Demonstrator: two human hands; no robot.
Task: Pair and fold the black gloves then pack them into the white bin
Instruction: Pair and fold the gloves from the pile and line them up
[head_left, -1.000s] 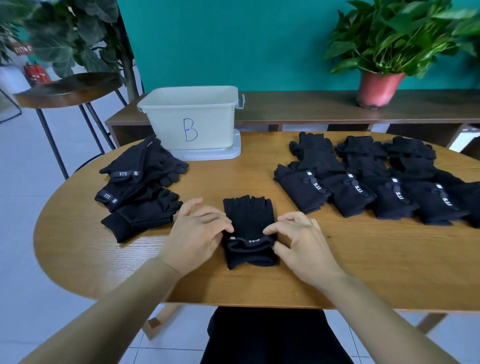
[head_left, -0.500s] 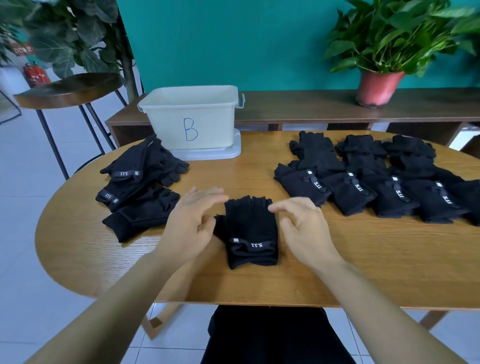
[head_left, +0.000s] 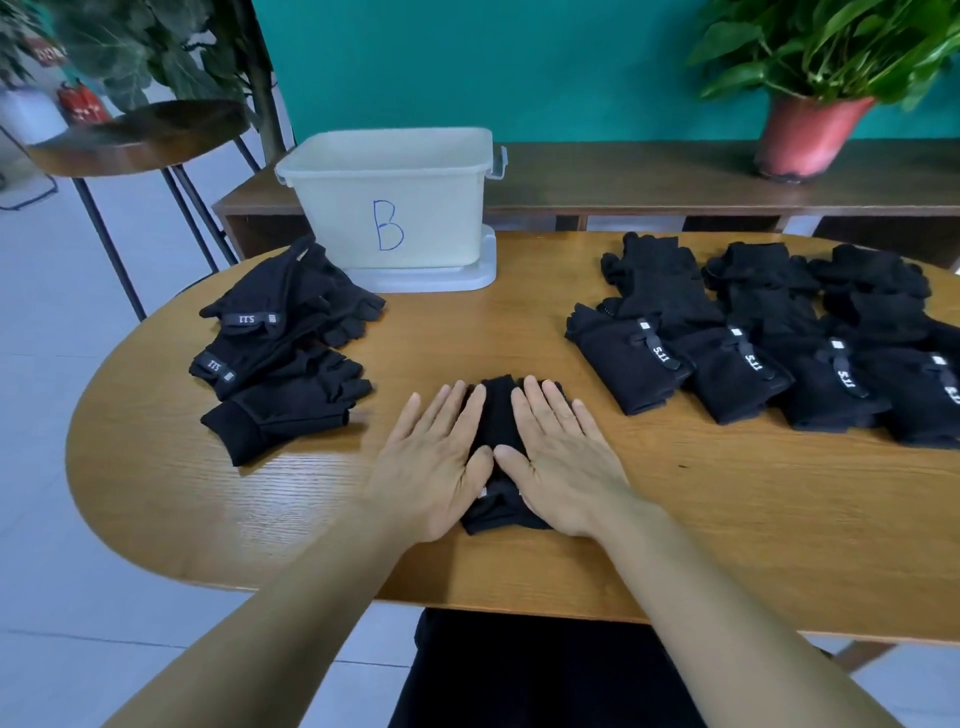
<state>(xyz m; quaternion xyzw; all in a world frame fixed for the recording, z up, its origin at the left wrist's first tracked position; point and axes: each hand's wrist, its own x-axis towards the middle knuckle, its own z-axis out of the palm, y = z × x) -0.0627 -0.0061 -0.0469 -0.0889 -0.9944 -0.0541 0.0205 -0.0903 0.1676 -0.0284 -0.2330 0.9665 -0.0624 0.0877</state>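
Observation:
A pair of black gloves (head_left: 497, 421) lies stacked on the wooden table (head_left: 727, 499) in front of me. My left hand (head_left: 434, 457) lies flat on its left half and my right hand (head_left: 563, 457) lies flat on its right half, fingers straight, thumbs nearly touching. Only a strip of the pair shows between my hands and at its near cuff. A heap of loose black gloves (head_left: 285, 348) lies to the left. Several folded glove pairs (head_left: 769, 338) lie in rows at the right. The white bin (head_left: 389, 200), marked B, stands at the back on its lid.
A potted plant (head_left: 810, 130) stands on the low wooden shelf (head_left: 649, 176) behind the table. A dark stool (head_left: 140, 137) and a leafy plant stand at the back left. The table's near edge is just below my wrists.
Both hands let go of the strap at the cuff, lifted apart, then came down flat on the glove pair, pressing it against the table.

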